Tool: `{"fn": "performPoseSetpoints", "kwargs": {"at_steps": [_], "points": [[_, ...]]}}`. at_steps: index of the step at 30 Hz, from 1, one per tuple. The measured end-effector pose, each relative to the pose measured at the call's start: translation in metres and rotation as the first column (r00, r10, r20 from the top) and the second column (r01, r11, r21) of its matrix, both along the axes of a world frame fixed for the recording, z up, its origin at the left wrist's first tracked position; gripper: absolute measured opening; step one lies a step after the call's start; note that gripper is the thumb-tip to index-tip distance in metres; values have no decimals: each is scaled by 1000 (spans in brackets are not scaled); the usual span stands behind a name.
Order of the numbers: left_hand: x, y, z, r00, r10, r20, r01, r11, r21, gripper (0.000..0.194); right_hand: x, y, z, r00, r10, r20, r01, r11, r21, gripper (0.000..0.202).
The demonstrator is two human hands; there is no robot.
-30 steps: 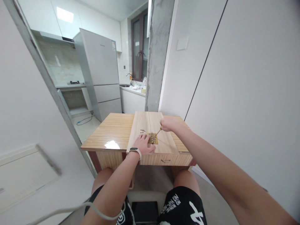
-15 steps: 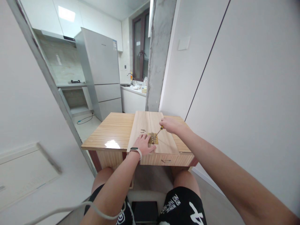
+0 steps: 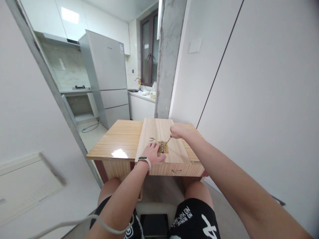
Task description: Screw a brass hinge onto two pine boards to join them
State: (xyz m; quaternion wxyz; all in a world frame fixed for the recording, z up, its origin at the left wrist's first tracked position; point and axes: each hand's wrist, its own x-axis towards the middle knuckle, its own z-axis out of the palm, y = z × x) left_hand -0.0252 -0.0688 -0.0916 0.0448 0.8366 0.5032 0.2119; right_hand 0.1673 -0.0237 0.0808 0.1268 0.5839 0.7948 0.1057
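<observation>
Gripping a screwdriver [image 3: 168, 140] in the right hand [image 3: 177, 131], slanting down to a brass hinge [image 3: 165, 149] laid across the seam between two pale boards [image 3: 178, 152] on the worktop [image 3: 112, 137]. Resting the left hand [image 3: 152, 153], released and spread, against the hinge's left side, near small screws [image 3: 152, 138].

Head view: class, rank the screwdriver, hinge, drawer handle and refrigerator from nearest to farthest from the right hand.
1. Screwdriver: held in the right hand.
2. Hinge: on the pale boards, at the screwdriver's tip.
3. Drawer handle: on the table's near front.
4. Refrigerator: leftward, beyond the table.
</observation>
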Motion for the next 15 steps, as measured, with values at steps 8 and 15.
{"fn": "performPoseSetpoints", "kwargs": {"at_steps": [8, 15], "points": [[-1, 0, 1, 1000, -11, 7, 11, 1000, 1, 80, 4, -5, -3, 997, 78, 8, -78, 997, -21, 30], [-2, 0, 1, 1000, -8, 6, 8, 1000, -9, 82, 18, -15, -6, 917, 383, 109, -392, 916, 86, 16]]}}
